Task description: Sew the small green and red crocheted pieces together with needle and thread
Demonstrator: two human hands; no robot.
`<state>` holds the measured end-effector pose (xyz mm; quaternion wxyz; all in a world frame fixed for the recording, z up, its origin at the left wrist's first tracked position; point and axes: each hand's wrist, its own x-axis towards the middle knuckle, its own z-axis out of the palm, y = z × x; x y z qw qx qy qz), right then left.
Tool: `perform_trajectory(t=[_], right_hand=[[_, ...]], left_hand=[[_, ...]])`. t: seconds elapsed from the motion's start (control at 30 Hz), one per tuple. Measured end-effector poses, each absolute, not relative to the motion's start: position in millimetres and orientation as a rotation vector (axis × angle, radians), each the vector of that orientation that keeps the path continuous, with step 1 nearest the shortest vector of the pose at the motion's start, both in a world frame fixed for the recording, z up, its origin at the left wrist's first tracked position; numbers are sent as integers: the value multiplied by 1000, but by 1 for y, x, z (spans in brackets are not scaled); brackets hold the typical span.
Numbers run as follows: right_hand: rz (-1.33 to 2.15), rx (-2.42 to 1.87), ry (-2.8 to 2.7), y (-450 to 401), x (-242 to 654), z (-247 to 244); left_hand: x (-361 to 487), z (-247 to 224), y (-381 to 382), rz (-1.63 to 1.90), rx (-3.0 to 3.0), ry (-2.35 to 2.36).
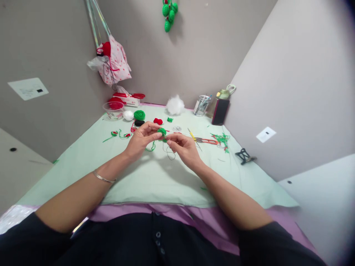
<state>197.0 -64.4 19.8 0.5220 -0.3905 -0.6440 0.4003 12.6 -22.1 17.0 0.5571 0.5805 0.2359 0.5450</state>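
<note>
Pinching green crochet (161,131), left fingers (153,137) nearly closed

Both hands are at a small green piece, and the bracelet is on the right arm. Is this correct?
The side is wrong: the head view shows the bracelet on the left arm. The left hand and right hand are at the green piece.
</note>
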Motion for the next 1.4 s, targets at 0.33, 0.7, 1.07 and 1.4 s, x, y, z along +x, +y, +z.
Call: perform_trajectory(t=[0.33, 0.7, 1.07, 1.4], right_hand=[[716, -900, -1573, -64, 193, 11], [518, -907, -1652, -68, 194, 9], [-20, -817, -1851, -61, 204, 9], [-74, -766, -1822, -66, 202, 13]], left_hand=[[14, 18, -25, 1267, 1360, 529], [18, 18, -29, 1282, 1382, 508], [15, 18, -30, 1295, 1406, 516], [18, 21, -33, 1250, 1379, 498]])
